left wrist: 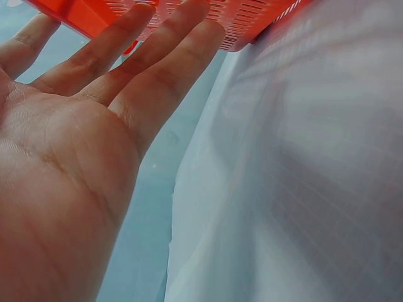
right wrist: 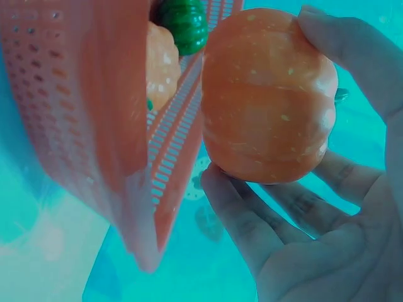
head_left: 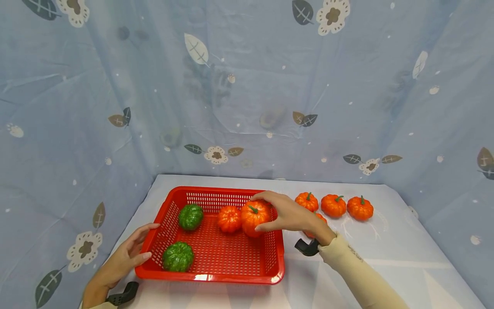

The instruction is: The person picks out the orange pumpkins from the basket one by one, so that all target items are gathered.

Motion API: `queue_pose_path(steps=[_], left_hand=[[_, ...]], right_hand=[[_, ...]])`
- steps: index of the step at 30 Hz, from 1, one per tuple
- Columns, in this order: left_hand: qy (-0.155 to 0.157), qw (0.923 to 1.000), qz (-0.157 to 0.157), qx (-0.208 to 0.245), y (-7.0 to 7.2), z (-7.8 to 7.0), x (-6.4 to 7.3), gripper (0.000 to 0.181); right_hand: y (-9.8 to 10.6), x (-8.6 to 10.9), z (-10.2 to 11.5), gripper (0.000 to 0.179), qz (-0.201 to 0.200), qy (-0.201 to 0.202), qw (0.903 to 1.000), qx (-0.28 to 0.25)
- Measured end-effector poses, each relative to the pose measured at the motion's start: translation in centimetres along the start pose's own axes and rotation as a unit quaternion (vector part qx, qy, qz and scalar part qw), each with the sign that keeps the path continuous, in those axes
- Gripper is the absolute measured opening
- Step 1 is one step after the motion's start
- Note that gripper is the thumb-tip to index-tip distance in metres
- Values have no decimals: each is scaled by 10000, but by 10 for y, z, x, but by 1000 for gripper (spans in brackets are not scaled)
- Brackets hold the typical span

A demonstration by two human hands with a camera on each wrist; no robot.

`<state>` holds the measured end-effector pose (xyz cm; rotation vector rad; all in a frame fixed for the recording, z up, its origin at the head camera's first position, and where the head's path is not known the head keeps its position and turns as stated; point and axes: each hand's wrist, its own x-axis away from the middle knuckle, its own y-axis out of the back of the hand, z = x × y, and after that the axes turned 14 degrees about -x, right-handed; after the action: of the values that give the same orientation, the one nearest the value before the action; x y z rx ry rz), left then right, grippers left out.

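Fingers (right wrist: 242, 220) of the right hand (head_left: 287, 212) are curled against one side of the held pumpkin (head_left: 251, 219), with the thumb on the opposite side; together they grip it. Head view: the held pumpkin, orange with a green stem, appears within the outline of the red basket (head_left: 231, 279), at its right rear, just beside a smaller orange pumpkin (head_left: 229, 219). Clearance from the basket floor cannot be told. Right wrist view: the thumb and several fingertips show at the held pumpkin's edge, a grip that the head view partly hides behind the back of the hand.

Left hand (head_left: 123, 259): fingers extended, slightly apart, at the basket's left rim; thumb separated from them. Left wrist view: the palm and straight fingers are exposed, fingertips overlapping the perforated outer wall. Firm contact cannot be confirmed.

Only the head view gives the full layout. Basket contents also include a rear green pumpkin (head_left: 191, 216) and a front green pumpkin (head_left: 178, 256), both on the left side. Right of the basket, on the white table (head_left: 393, 249), three orange pumpkins (head_left: 333, 206) form a row; a fourth orange pumpkin (head_left: 321, 218) is partly hidden by the right wrist.
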<state>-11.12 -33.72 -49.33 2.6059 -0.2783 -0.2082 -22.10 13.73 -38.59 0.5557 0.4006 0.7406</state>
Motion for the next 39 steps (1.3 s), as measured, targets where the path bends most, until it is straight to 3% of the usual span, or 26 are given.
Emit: queue_pose_path(steps=[7, 14, 20, 31, 39], left_hand=[[-29, 9999, 62, 131, 0, 2, 0, 65], [-153, 9997, 68, 180, -1, 0, 1, 65], [28, 9999, 27, 167, -1, -5, 1, 64], [-200, 9994, 150, 240, 1, 2, 0, 64], [-195, 9993, 164, 289, 1, 2, -1, 64]], right_hand=[[11, 17, -8, 73, -249, 54, 9995, -174], [22, 37, -19, 74, -661, -250, 9975, -75], [30, 52, -32, 74, -964, -281, 9949, -15], [41, 90, -54, 74, -1511, -727, 9855, -243], [50, 120, -69, 75, -1911, -1022, 9762, 10]])
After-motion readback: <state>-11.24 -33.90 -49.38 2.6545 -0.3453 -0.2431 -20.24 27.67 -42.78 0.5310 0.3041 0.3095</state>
